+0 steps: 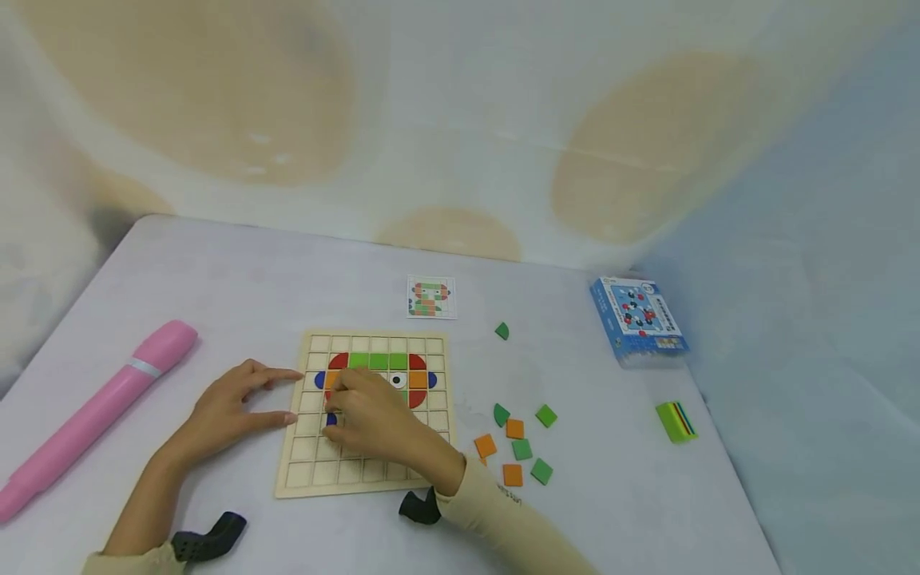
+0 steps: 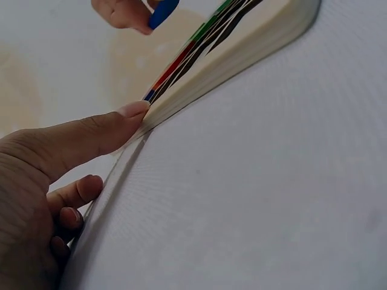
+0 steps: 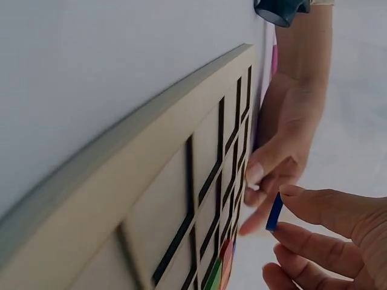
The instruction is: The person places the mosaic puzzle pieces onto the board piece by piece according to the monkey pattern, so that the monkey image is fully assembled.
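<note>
Right hand [image 1: 372,411] pinches one blue tile [image 3: 275,211] between thumb and finger, over the wooden grid board [image 1: 302,450], at nine o'clock from its centre, left hand [image 1: 230,403] has thumb and forefinger spread, thumb touches board's nine-o'clock edge

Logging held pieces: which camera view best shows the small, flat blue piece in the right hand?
The right wrist view: the small, flat blue piece shows clearly, edge-on, pinched in the right hand. The left wrist view catches part at its top edge; the head view shows only a tiny patch between fingers.
</note>
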`<action>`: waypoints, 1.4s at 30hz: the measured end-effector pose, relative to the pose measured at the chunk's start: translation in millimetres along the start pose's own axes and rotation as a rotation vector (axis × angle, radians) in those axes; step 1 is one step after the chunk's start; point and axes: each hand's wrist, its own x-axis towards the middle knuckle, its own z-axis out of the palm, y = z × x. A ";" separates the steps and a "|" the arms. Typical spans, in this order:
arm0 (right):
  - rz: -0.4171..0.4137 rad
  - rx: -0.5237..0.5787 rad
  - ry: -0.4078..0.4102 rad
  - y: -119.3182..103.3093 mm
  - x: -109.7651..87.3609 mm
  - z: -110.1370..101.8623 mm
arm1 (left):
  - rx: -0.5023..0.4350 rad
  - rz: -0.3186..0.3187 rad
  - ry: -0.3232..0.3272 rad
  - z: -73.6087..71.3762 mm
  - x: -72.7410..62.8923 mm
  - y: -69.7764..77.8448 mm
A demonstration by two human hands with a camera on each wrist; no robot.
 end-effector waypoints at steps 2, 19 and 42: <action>-0.017 -0.032 -0.015 -5.3 7.5 3.0 | -0.006 0.016 0.003 0.4 0.7 1.1; -0.021 -0.157 -0.010 -12.6 16.0 15.2 | 0.001 0.056 0.022 -1.5 1.7 4.0; -0.028 -0.216 -0.037 -19.5 24.6 18.4 | -0.011 0.022 0.018 -0.4 -0.3 1.5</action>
